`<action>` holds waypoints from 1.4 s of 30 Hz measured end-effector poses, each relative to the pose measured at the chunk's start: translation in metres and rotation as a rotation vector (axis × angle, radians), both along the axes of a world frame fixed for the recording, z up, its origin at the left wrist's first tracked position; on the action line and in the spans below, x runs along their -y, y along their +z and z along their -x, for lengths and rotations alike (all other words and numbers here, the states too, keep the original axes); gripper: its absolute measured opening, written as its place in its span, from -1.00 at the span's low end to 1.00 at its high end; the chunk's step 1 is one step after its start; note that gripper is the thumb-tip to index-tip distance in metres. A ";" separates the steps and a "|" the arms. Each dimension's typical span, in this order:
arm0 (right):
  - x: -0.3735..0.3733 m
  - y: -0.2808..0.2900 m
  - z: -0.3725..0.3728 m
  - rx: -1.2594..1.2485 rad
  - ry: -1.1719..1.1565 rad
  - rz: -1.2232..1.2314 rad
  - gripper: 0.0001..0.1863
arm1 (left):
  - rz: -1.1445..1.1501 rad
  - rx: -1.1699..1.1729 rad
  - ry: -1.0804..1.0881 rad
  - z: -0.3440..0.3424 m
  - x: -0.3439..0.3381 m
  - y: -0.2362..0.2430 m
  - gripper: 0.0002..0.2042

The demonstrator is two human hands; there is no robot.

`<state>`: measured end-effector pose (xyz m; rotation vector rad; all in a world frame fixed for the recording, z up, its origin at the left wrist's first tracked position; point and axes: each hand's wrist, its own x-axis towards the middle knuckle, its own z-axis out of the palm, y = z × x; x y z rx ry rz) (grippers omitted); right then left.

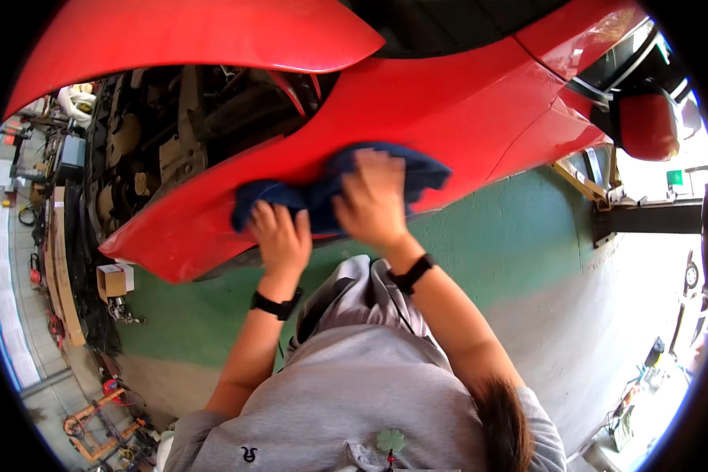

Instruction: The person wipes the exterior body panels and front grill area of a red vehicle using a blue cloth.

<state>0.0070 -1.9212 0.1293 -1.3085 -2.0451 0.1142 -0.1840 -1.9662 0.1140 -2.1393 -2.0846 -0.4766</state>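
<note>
A dark blue cloth [427, 171] is bunched against the red front fender [440, 102] of a car. My left hand [282, 242] grips its left end, the fingertips curled over the fabric. Further right, my right hand [374, 198] presses on the wider part of the cloth and holds it to the paint. Motion smears the fingers of that hand. I cannot tell whether this is one cloth or two lying together. Both wrists wear a black band.
The raised red hood [204, 31] hangs over an exposed engine bay [161, 130]. A red side mirror [647, 126] juts out at the right, near a dark lift arm [657, 219]. On the green floor [511, 228] at left stands a small cardboard box [112, 281], with tools and parts beyond.
</note>
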 end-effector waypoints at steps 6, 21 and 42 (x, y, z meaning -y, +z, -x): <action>0.000 -0.017 0.055 0.085 0.313 -0.140 -0.50 | -0.095 -0.140 -0.082 0.070 0.022 -0.028 -0.44; 0.016 0.020 0.076 0.148 0.050 -0.113 -0.48 | -0.102 0.135 -0.017 0.087 0.023 0.000 -0.47; -0.018 0.035 0.112 -0.023 0.123 -0.522 -0.64 | -0.486 0.363 -0.147 0.124 -0.004 0.029 -0.78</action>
